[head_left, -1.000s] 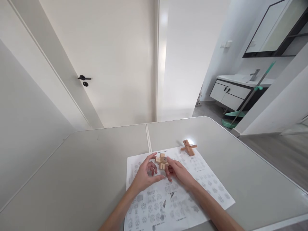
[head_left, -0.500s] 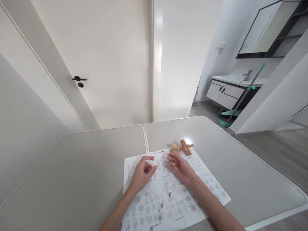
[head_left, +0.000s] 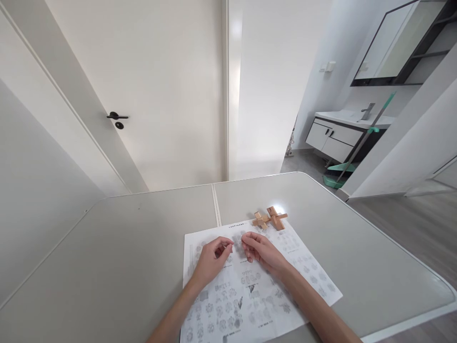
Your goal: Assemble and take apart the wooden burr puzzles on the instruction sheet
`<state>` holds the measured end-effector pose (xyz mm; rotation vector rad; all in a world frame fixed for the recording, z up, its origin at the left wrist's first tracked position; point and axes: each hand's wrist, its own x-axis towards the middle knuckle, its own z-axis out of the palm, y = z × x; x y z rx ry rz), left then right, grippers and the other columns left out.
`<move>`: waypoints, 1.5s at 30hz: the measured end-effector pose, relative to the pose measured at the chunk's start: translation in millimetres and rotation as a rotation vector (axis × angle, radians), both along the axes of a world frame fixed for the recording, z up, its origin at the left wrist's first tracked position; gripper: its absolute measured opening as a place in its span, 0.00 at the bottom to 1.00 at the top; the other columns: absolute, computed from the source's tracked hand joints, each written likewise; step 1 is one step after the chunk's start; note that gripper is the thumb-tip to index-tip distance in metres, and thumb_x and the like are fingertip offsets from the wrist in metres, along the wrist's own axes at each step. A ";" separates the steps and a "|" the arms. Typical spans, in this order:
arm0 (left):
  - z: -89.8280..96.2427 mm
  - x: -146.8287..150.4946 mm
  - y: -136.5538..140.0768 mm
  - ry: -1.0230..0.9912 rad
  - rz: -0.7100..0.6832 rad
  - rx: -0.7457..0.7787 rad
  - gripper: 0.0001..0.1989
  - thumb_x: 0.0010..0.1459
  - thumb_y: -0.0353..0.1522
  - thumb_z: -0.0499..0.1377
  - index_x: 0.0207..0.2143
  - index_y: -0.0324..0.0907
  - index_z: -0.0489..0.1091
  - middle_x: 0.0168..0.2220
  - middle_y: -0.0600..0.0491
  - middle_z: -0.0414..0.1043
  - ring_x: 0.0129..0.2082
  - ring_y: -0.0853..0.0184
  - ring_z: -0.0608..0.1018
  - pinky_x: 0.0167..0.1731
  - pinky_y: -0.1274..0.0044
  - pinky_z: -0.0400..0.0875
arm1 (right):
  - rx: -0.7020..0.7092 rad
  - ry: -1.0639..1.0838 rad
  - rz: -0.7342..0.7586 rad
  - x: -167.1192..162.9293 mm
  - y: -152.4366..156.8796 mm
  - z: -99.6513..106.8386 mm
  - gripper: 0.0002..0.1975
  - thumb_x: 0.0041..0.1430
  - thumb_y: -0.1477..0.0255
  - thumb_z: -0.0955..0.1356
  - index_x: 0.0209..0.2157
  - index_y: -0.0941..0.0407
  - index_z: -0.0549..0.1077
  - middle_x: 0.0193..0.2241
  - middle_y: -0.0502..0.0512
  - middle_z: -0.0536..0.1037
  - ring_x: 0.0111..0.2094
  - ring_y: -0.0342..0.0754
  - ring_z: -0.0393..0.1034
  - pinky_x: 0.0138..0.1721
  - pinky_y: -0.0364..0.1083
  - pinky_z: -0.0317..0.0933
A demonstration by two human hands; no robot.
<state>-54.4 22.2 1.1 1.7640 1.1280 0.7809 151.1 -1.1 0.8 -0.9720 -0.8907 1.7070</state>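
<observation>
My left hand [head_left: 213, 259] hovers over the left half of a printed paper sheet [head_left: 264, 305], its fingers curled and the thumb tip brought up to the fingertips. Facing it across a small gap is my right hand [head_left: 263, 251], thumb and forefinger pressed together and the other fingers bent in. I see nothing held in either one. Just beyond my right hand, interlocking wooden puzzle pieces [head_left: 276, 220] rest at the sheet's far edge, touched by neither hand. Small grey pictures and lines of text cover the paper; my forearms hide parts of it.
The grey table [head_left: 107, 267] has a seam running across it and a pale rim. Behind it stands a white door [head_left: 171, 95] with a black handle [head_left: 117, 116]. To the right are a washbasin cabinet [head_left: 333, 138], a mirror [head_left: 385, 45] and a green dustpan [head_left: 333, 182].
Both hands have closed from loosely open fingers into pinches. My right hand has turned palm-down and shifted slightly toward my left hand. The wooden pieces and paper have stayed put.
</observation>
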 end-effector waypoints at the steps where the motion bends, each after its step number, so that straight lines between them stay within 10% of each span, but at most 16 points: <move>1: 0.1 0.1 -0.1 -0.002 -0.002 -0.001 0.12 0.65 0.41 0.57 0.40 0.44 0.75 0.31 0.54 0.76 0.28 0.67 0.72 0.28 0.77 0.64 | 0.001 -0.003 -0.001 -0.2 -0.4 0.8 0.20 0.55 0.54 0.76 0.28 0.56 0.71 0.27 0.48 0.72 0.23 0.41 0.61 0.27 0.44 0.59; 45: 4.2 0.9 0.2 0.018 0.001 0.009 0.14 0.65 0.43 0.55 0.39 0.44 0.75 0.31 0.52 0.77 0.27 0.67 0.73 0.28 0.77 0.65 | 0.016 -0.055 0.006 0.2 -2.3 5.2 0.20 0.54 0.54 0.75 0.28 0.55 0.72 0.27 0.49 0.72 0.25 0.43 0.63 0.30 0.46 0.60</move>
